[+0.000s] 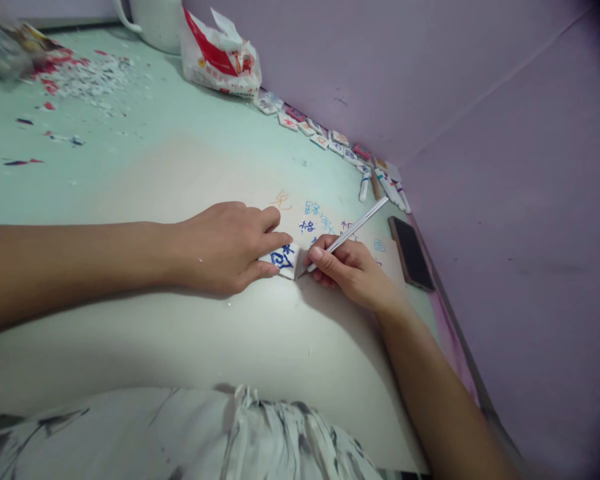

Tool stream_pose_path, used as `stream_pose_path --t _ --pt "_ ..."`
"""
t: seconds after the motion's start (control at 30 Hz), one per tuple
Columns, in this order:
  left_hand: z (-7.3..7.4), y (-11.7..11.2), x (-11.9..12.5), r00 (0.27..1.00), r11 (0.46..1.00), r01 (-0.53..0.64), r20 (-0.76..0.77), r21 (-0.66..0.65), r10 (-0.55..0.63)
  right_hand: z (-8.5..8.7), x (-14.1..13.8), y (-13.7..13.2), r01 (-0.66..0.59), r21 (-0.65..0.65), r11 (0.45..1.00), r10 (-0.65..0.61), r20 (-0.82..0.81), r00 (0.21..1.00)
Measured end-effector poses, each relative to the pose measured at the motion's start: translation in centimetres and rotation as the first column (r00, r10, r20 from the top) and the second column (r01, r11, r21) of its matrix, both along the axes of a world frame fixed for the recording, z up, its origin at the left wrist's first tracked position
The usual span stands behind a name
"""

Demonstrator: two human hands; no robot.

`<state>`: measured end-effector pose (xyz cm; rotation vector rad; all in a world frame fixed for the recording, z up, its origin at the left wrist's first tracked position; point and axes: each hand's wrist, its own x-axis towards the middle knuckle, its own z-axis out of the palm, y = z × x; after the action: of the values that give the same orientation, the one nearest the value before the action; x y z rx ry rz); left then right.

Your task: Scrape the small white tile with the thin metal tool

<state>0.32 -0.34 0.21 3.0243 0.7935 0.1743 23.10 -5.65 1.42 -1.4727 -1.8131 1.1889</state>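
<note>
A small white block, like an eraser point(289, 265), lies on the table with a blue character drawn on its top. My left hand point(230, 247) holds it from the left, index finger and thumb pressed on opposite edges. In my right hand point(343, 263) is a slim silver craft knife point(357, 225), gripped like a pen. Its handle slants up to the right, and its thin tip points down at the block's right side. Whether the tip touches the block I cannot tell. Coloured handwritten characters point(307, 227) mark the table surface just beyond both hands.
White and red shavings point(90, 77) are heaped at the back left near a clear plastic bag point(5, 47). A white mug point(157, 23) and a tissue pack point(223, 60) stand by the wall. Several carved blocks point(321, 141), markers point(389, 187) and a phone point(413, 253) line the right edge.
</note>
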Motion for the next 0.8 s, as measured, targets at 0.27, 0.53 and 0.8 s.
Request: stream_pose_path --t 0.27,0.53,0.8 --pt "0.01 -0.04 -0.07 1.0 1.0 0.007 -0.013 0.019 -0.007 -0.13 0.14 0.02 -0.008 0.001 1.0 0.008 -0.009 1.0" --pt "-0.06 -0.02 -0.04 1.0 1.0 0.006 -0.01 0.02 -0.006 0.0 0.02 -0.03 -0.008 0.021 1.0 0.008 0.002 1.0" --pt "-0.12 0.02 -0.11 1.0 1.0 0.006 -0.011 0.02 -0.006 0.0 -0.06 -0.03 -0.001 0.017 1.0 0.001 0.006 1.0"
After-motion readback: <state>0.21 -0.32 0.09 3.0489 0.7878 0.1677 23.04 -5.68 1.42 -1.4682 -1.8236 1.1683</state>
